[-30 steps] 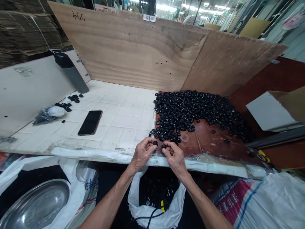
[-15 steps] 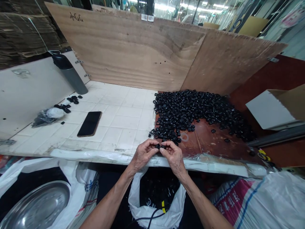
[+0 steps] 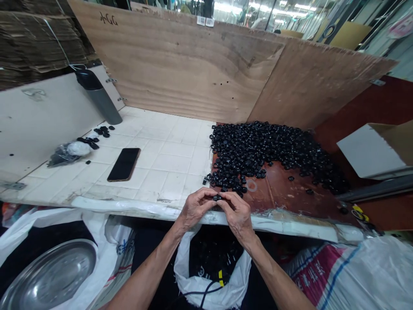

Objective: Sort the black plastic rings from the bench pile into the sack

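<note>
At the table's front edge, my left hand (image 3: 196, 207) and my right hand (image 3: 238, 212) meet fingertip to fingertip. Both pinch a small black plastic part (image 3: 217, 197), which the fingers partly cover; whether it is one piece or two joined ones I cannot tell. Just beyond the fingers begins a wide heap of small black plastic parts (image 3: 258, 146), spread over the reddish-brown board (image 3: 274, 185). Below my hands, an open white sack (image 3: 183, 275) holds more black pieces.
A phone (image 3: 124, 165), a plastic bag of black pieces (image 3: 66, 154) and a grey bottle (image 3: 105, 103) occupy the left side. A wooden panel (image 3: 180, 64) closes off the back. To the right are a cardboard box (image 3: 371, 150) and a full sack (image 3: 364, 271). Lower left, a metal basin (image 3: 54, 275).
The fingertips have drawn closer together around the small black part. The whole view has shifted slightly; the heap and the other objects look unchanged.
</note>
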`<state>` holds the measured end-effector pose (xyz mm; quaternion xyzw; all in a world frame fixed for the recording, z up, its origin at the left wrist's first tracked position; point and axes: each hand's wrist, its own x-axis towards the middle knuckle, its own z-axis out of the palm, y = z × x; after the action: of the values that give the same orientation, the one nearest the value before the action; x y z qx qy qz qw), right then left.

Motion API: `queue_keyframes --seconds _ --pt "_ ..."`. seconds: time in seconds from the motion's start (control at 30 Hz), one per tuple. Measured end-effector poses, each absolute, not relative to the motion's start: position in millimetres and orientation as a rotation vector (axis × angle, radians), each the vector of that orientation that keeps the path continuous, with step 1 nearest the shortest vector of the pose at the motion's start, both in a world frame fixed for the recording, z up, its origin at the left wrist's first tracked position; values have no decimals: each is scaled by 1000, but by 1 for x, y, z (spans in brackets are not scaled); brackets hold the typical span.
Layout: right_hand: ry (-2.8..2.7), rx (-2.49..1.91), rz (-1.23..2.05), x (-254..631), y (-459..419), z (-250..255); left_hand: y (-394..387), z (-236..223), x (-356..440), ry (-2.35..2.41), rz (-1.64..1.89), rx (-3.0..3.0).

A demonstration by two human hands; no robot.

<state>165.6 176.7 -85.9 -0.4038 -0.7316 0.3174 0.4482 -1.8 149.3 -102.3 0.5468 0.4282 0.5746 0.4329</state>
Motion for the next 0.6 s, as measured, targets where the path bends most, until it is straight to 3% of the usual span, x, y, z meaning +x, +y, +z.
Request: queue_keyframes --seconds 0.27,0.5,0.6 --pt "-1952 -1013 640 169 180 -94 149 -102 -3 1064 1420 1468" --pt "-1967 -1006 776 172 175 -89 149 -102 -4 1073 1414 1462" --pt "-2028 -1018 688 172 177 -90 148 -102 -5 1061 1408 1485"
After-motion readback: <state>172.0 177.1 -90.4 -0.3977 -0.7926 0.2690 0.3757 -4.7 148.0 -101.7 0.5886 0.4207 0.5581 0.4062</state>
